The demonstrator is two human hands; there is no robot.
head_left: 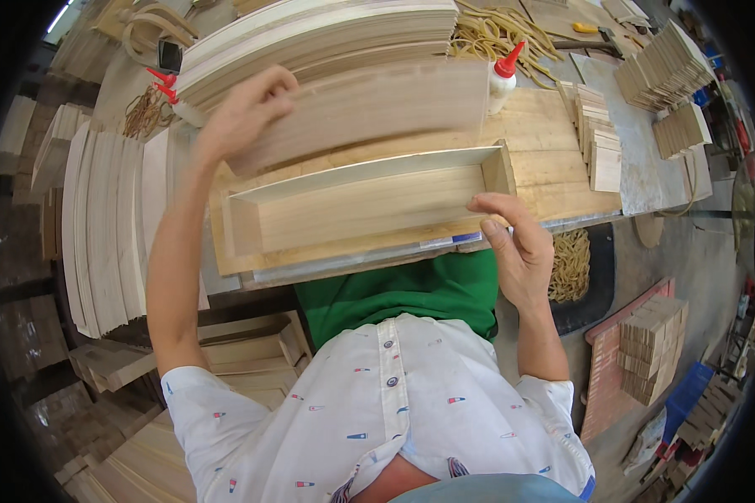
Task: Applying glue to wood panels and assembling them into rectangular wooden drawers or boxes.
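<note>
right hand point(524, 250) by wooden box point(361, 176); dark tub point(602, 260) holds yellowish bands point(570, 264)

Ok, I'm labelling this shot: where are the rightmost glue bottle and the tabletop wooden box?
Rightmost glue bottle point(502, 90): head view, on its white body.
Tabletop wooden box point(369, 175): head view, back wall.

We see the desk point(549, 159) in bright, fairly even light, with a glaring white strip light point(58, 18) at the upper left edge. Motion blur smears the left hand point(258, 113) and the thin wooden board point(386, 105), while the right hand point(522, 247) looks sharper. Fisheye distortion bows the stacked wooden boards point(105, 230), and we lose the corners to black.
</note>
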